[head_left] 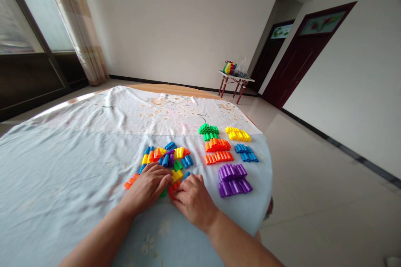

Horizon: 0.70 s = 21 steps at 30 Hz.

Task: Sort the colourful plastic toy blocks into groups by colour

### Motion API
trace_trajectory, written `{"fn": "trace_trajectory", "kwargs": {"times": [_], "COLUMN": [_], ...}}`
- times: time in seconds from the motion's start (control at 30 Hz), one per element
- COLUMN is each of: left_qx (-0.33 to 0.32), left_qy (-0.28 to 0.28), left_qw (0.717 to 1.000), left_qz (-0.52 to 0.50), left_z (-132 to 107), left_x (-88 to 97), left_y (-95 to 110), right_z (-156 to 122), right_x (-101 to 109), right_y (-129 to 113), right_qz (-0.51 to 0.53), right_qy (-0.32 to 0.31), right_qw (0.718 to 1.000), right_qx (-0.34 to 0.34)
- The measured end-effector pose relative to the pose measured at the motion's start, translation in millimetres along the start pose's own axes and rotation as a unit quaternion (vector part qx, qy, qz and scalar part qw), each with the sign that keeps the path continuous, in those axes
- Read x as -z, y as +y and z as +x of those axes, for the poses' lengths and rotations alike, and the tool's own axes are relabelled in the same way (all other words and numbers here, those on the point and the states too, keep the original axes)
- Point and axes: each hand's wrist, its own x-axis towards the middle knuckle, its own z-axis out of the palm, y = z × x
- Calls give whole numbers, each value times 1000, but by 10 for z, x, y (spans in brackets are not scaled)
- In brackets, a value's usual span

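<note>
A mixed heap of small coloured plastic tube pieces [167, 157] lies on the pale blue cloth [62, 175]. My left hand [149, 186] rests palm down on the heap's near edge, fingers bent over some pieces. My right hand [191, 198] sits beside it, fingers curled down onto orange pieces [173, 189] between the two hands. What each hand grips is hidden under the fingers. To the right lie sorted groups: green [209, 131], yellow [238, 134], orange [218, 150], blue [246, 153] and purple [233, 180].
The round table's edge [266, 183] drops off just right of the sorted groups. A white floral cloth [150, 110] covers the far half. A small red-legged side table [235, 80] with bags stands by the back wall, near dark doors.
</note>
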Motion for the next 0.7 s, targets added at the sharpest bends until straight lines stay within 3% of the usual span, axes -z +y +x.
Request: {"fn": "trace_trajectory", "kwargs": {"times": [0.3, 0.43, 0.7], "left_qx": [-2, -2, 115], "left_qy": [18, 34, 186], "left_qw": [1000, 999, 974], "left_qz": [1, 8, -63], "left_z": [-4, -35, -140], "left_x": [-36, -48, 65], "left_y": [-63, -139, -340], "right_z": [-107, -69, -92], "right_x": [18, -18, -48], "right_y": [-7, -12, 34], "right_qz": [39, 48, 52], "right_qy": [36, 12, 9], "right_qw": [998, 998, 998], "right_qx": [-29, -28, -46]}}
